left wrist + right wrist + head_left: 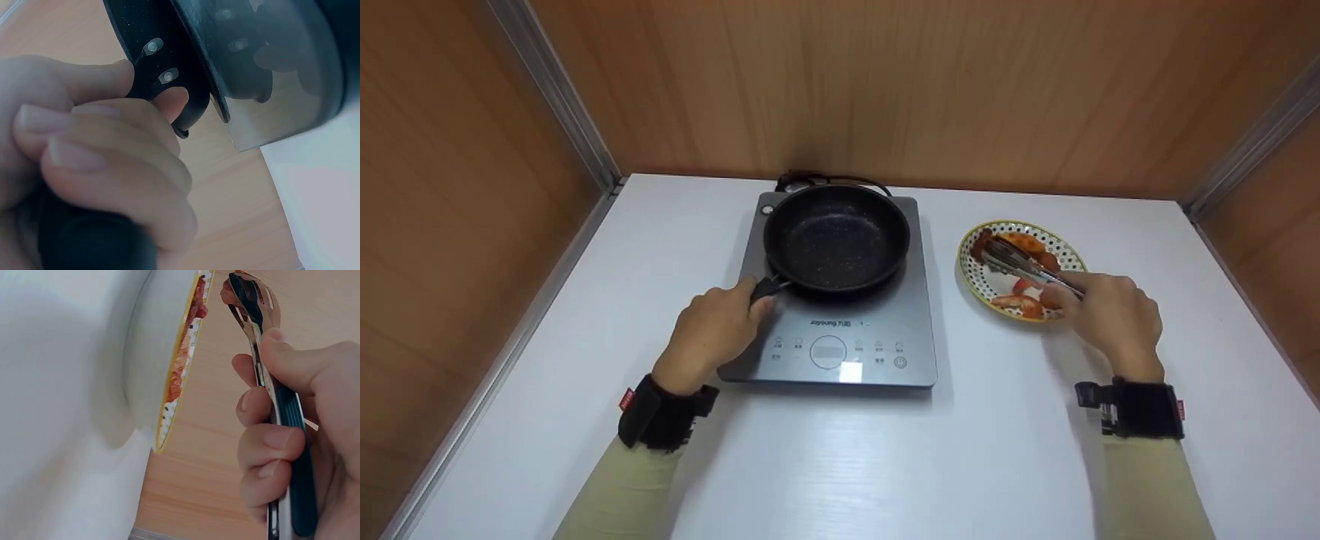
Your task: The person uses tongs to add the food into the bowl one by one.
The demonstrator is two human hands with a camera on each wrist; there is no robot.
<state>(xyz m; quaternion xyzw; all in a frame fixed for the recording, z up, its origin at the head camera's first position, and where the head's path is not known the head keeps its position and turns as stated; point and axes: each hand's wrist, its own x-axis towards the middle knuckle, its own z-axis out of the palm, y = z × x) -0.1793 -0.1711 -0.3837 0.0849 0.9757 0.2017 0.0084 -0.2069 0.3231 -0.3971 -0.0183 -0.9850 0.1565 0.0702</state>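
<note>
Left hand (711, 334): grip closed, fingers curled round the short black handle (766, 289) of a round black frying pan with a speckled interior (838, 244); the pan sits over the far part of a flat silver-grey induction cooktop (877, 334), its handle pointing toward the person and to the left; two pale rivets (167, 76) show just beyond the fingers in the left wrist view. Right hand (1114, 315): grip closed round slim metal tongs with dark inlaid handles (1035, 274), thumb on one side and curled fingers on the other, the two arms of the tongs lying close together; the tongs reach leftward over a round white plate with a yellow rim and dark dots (969, 279), their tips at a dark red-brown food piece (980, 244); whether the tips pinch that piece cannot be told. Orange and reddish food pieces (1020, 304) lie on the same plate, which stands to the right of the cooktop, apart from it, on a white worktop (847, 465); a black cable (859, 179) runs behind the pan; a wood-grain panel (885, 90) rises at the back; black bands (1147, 409) circle both wrists, above olive-beige sleeves (1155, 487).
</note>
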